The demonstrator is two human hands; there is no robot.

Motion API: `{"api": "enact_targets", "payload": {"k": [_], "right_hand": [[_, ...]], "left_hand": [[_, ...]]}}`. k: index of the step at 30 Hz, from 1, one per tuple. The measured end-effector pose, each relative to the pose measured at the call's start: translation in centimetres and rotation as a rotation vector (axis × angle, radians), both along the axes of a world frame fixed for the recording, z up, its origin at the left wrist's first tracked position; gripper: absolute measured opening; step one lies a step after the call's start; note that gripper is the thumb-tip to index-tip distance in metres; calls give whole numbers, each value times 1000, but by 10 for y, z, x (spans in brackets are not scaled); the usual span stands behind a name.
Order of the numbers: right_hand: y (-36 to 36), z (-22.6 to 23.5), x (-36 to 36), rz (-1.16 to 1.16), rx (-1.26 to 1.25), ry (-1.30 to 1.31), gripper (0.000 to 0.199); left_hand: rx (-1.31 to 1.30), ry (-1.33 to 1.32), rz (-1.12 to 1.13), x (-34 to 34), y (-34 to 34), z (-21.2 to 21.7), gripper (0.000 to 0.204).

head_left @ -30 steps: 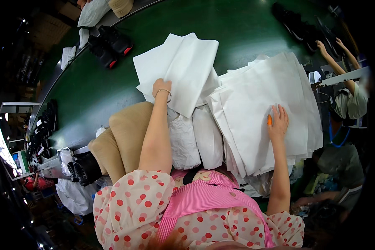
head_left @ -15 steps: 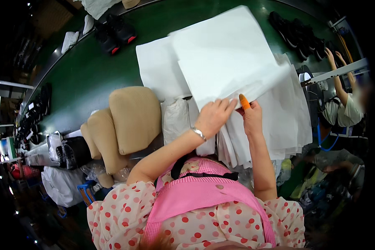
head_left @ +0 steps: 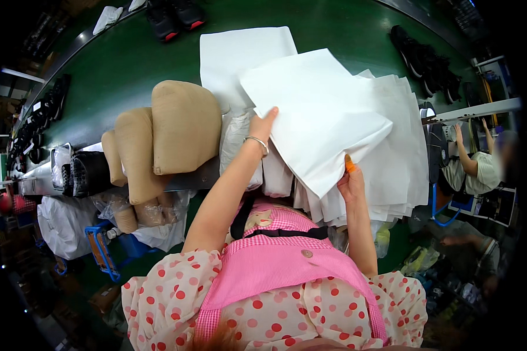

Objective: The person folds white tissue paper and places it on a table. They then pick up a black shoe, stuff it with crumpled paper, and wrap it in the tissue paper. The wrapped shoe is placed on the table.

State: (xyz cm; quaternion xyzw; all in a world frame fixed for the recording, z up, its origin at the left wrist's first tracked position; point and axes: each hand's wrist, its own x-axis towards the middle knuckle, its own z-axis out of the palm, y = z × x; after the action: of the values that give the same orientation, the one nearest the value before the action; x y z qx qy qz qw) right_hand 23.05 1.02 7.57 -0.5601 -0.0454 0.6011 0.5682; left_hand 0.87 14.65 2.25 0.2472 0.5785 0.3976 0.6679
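A large white sheet of paper is lifted above a thick stack of white sheets at the green table's near edge. My left hand holds the sheet's left edge, a bracelet on its wrist. My right hand, with an orange cover on one fingertip, grips the sheet's near corner. Another white sheet lies flat on the green table behind. White plastic-wrapped bundles sit under my left forearm.
Tan foam shoe forms stand left of my arm, with bagged ones below. Black shoes lie at the table's far side, more black shoes at far right. Another person works at right. Bags and a blue frame fill the lower left.
My left hand came back from the far sheet to the stack. Both hands took hold of one sheet and lifted it leftward over the stack.
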Motion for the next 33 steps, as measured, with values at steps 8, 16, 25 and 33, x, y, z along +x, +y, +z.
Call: {"api": "enact_targets", "payload": {"k": [8, 16, 25, 33], "right_hand": [[-11, 27, 25, 124, -2, -1323, 30], [44, 114, -31, 173, 297, -1191, 21], [10, 105, 26, -50, 47, -897, 13], [1, 121, -1, -16, 83, -1008, 6]], "left_hand": [[555, 676, -180, 17, -12, 50, 24], [1504, 1130, -409, 72, -49, 98, 36], [1298, 721, -731, 69, -46, 128, 42], [908, 94, -738, 85, -47, 133, 46]]}}
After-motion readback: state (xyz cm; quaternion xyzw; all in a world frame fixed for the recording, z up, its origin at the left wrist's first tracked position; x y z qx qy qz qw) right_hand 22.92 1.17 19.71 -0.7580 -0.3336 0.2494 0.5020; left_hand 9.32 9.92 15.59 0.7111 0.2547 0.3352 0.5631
